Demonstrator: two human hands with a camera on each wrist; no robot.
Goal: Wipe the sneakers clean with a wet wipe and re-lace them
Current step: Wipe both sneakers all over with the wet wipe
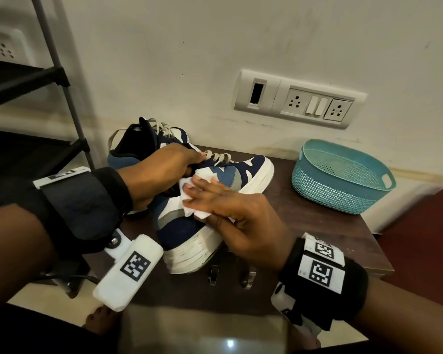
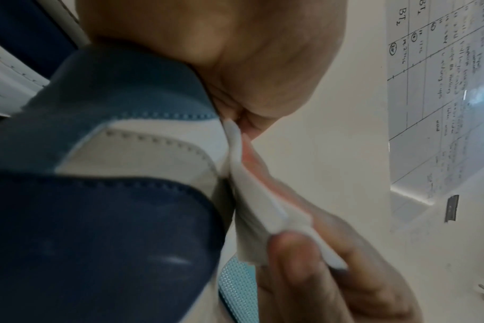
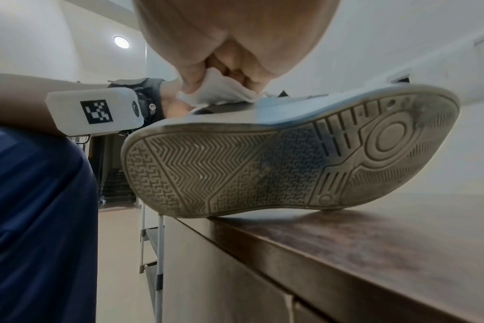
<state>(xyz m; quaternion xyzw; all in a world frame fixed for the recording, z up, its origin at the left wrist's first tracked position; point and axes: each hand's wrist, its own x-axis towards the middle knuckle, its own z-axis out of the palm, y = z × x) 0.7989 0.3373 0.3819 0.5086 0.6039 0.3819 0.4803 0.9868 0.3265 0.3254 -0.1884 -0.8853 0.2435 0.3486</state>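
A navy, blue and white sneaker (image 1: 189, 226) lies tilted on the dark table (image 1: 317, 226), its worn sole (image 3: 263, 164) facing me and its heel over the front edge. My left hand (image 1: 164, 167) grips it from above at the tongue, beside the cream laces (image 1: 219, 158). My right hand (image 1: 210, 198) presses a folded white wet wipe (image 1: 199, 213) against the sneaker's side panel, with the thumb (image 2: 296, 251) pinching the wipe (image 2: 252, 196) from below. The second sneaker (image 1: 138, 144) stands upright behind, laced, near the wall.
A teal perforated basket (image 1: 340, 175) sits at the table's back right. A black shoe rack (image 1: 62, 80) stands to the left. A socket panel (image 1: 299, 100) is on the wall behind. Metal handles (image 1: 215, 274) show below the table's front edge.
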